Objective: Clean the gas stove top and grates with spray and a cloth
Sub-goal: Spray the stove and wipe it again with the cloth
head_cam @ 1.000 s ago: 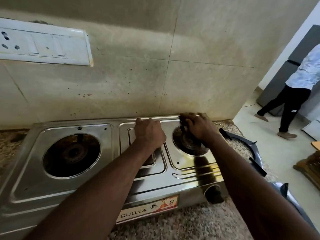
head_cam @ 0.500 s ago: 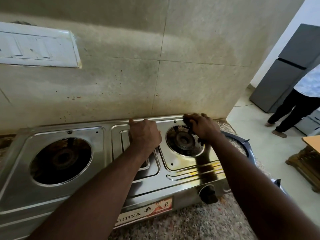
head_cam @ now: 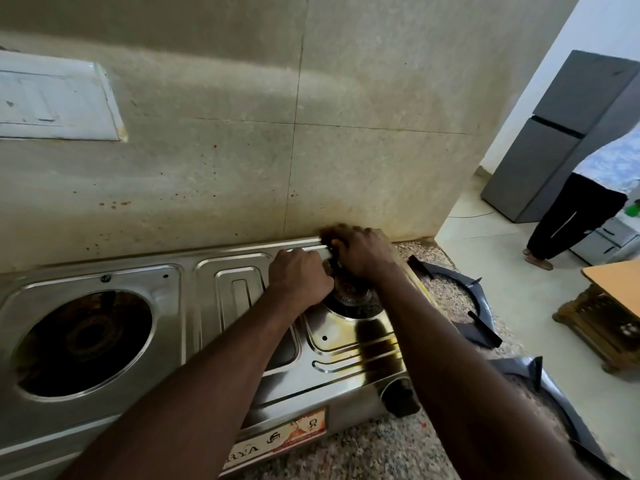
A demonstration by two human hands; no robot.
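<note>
Head view. A two-burner steel gas stove (head_cam: 214, 341) sits on a speckled tabletop (head_cam: 363, 455) against a stained tiled wall (head_cam: 311, 150). Both grates are off: one grate (head_cam: 460, 303) lies on the tabletop just right of the stove, a second grate (head_cam: 540, 386) nearer the camera. The left burner (head_cam: 86, 341) is bare and dark with residue. The left hand (head_cam: 299, 278) rests fist-like on the stove's centre panel at the edge of the right burner (head_cam: 349, 296), bracing; whether its grip encloses anything cannot be told. The right hand (head_cam: 363, 252) is at the stove's rear edge, its grip closed on a small dark object, probably the cloth (head_cam: 333, 244), though blur hides its form. No spray bottle is visible.

Step in hand, by judgement: scrubbing around the right burner and the back rim. The next move calls for firm pressure along the rim, then work across the front panel and left burner. The grates remain to be wiped. A second person (head_cam: 585, 202) stands by a refrigerator (head_cam: 554, 133) beyond.
</note>
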